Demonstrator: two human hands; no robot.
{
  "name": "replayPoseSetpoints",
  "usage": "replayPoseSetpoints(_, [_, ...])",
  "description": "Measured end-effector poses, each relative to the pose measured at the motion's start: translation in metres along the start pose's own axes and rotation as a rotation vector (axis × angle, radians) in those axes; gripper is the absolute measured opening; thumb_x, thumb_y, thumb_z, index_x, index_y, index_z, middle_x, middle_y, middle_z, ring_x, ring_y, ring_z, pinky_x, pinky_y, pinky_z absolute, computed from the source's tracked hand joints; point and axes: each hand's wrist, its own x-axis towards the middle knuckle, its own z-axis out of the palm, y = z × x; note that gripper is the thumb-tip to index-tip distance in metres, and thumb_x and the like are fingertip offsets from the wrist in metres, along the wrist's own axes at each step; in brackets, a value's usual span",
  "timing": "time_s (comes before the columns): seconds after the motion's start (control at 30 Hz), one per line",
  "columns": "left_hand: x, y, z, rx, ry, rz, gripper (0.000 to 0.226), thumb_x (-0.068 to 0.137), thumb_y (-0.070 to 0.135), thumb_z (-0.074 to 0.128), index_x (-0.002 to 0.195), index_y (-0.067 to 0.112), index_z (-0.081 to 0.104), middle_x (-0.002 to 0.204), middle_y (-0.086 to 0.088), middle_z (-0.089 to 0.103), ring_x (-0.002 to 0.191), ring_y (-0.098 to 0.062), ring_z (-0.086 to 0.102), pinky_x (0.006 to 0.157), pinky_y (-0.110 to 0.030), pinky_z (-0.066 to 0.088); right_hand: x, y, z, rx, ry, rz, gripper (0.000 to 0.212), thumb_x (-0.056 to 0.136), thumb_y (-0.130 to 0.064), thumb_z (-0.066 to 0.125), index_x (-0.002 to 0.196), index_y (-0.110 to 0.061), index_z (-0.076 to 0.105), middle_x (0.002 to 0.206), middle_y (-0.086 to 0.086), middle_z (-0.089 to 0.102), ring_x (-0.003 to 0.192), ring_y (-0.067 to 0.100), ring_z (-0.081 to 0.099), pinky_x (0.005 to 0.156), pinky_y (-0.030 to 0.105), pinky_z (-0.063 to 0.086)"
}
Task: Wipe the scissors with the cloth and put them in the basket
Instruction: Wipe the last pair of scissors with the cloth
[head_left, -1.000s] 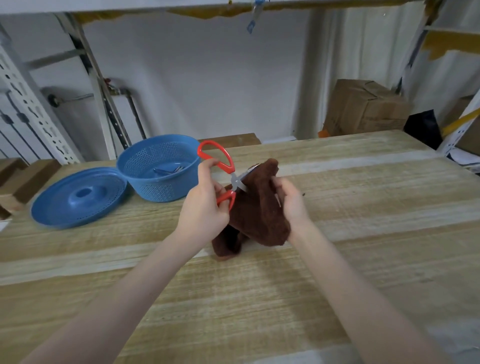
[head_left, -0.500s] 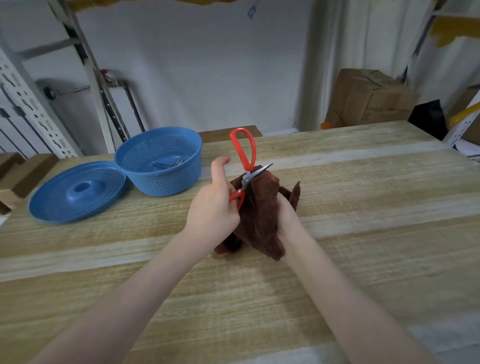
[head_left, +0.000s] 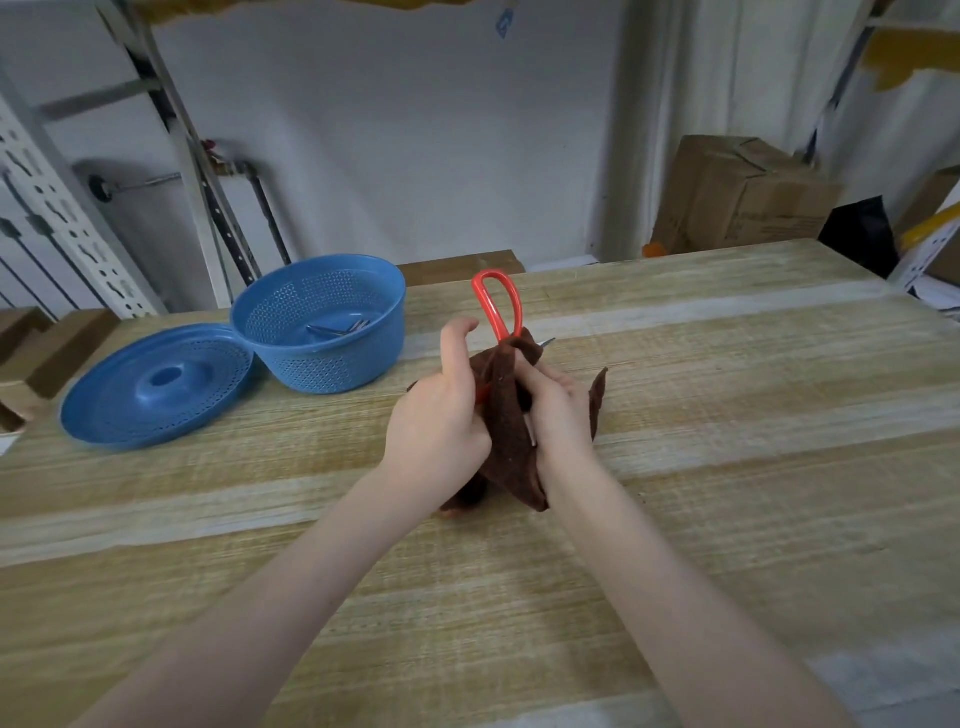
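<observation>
Wiping under way, head view only. Holds the scissors (head_left: 487, 314) in the air over the wooden table (head_left: 727, 415), near its middle, right of the basket (head_left: 291, 364) and apart from it. Grips the lower red handle with the left hand (head_left: 441, 415), fingers curled tight round it, hiding most of that handle. Wraps the brown cloth (head_left: 506, 415) round the blades with the right hand (head_left: 558, 410), fingers curled, pinching cloth against metal. Leaves one red handle loop sticking up above the cloth and a small grey blade tip (head_left: 548, 342) poking out on the right. Blades apart or together under the cloth: cannot tell.

Progress, as a judgement: mid-wipe, about the first half of the task. Not yet in the basket. Left to do: finish rubbing, free the scissors from the cloth, carry them left, drop them in. Basket open, lid (head_left: 130, 410) off, lying flat just beside it on the left, touching or nearly so. Holds some metal cutlery (head_left: 337, 330), maybe forks, too small to be sure.

Look of the scissors: bright red plastic handles, long narrow loop, grey metal blades mostly hidden. No dirt showing on the visible parts. Cloth dark brown, fuzzy, hanging down to or near the table, one corner flaring out right of the right hand.

Background: cardboard box (head_left: 737, 197) behind the table, metal racking (head_left: 52, 208) at left.
</observation>
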Motion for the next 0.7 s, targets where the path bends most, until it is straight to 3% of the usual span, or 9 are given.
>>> replayPoseSetpoints(0.13, [0.002,0.003,0.001,0.040,-0.012,0.004,0.072,0.077,0.000,0.051,0.139,0.018,0.020,0.068,-0.002,0.059,0.057,-0.024,0.055,0.046,-0.032,0.031,-0.004,0.001,0.004,0.017,0.077,-0.016,0.013,0.091,-0.011,0.065,0.088,-0.002,0.072,0.066,0.007,0.070,0.060,0.019,0.068,0.054,0.025,0.054])
replayPoseSetpoints(0.27, [0.000,0.003,-0.001,0.061,-0.009,-0.004,0.075,0.075,-0.004,0.049,0.141,0.015,0.021,0.073,-0.004,0.062,0.062,-0.026,0.057,0.049,-0.034,0.035,-0.007,0.003,0.004,-0.047,0.069,-0.037,0.017,0.091,-0.016,0.067,0.086,0.000,0.071,0.070,0.009,0.069,0.064,0.021,0.066,0.058,0.027,0.055])
replayPoseSetpoints(0.37, [0.002,0.003,-0.001,0.055,-0.008,-0.002,0.071,0.077,-0.003,0.050,0.137,0.018,0.020,0.079,-0.005,0.064,0.065,-0.028,0.060,0.052,-0.038,0.044,-0.005,-0.004,0.005,-0.028,0.078,-0.003,0.013,0.089,-0.014,0.068,0.084,-0.003,0.072,0.068,0.009,0.070,0.059,0.020,0.067,0.053,0.024,0.053])
replayPoseSetpoints(0.5, [0.003,0.001,0.001,0.093,-0.004,-0.005,0.070,0.077,0.000,0.051,0.134,0.021,0.017,0.075,-0.003,0.060,0.064,-0.028,0.058,0.050,-0.035,0.039,-0.003,-0.004,0.004,-0.036,0.099,0.031,0.024,0.089,-0.022,0.069,0.094,0.001,0.072,0.075,0.010,0.070,0.066,0.024,0.068,0.061,0.030,0.055])
replayPoseSetpoints(0.7, [-0.001,-0.001,0.001,0.133,-0.020,-0.037,0.071,0.077,-0.001,0.050,0.133,0.023,0.014,0.081,-0.003,0.063,0.068,-0.028,0.059,0.053,-0.033,0.039,-0.010,0.004,0.005,-0.039,0.068,0.034,0.013,0.089,-0.017,0.069,0.089,-0.005,0.073,0.069,0.007,0.068,0.062,0.019,0.067,0.060,0.028,0.054])
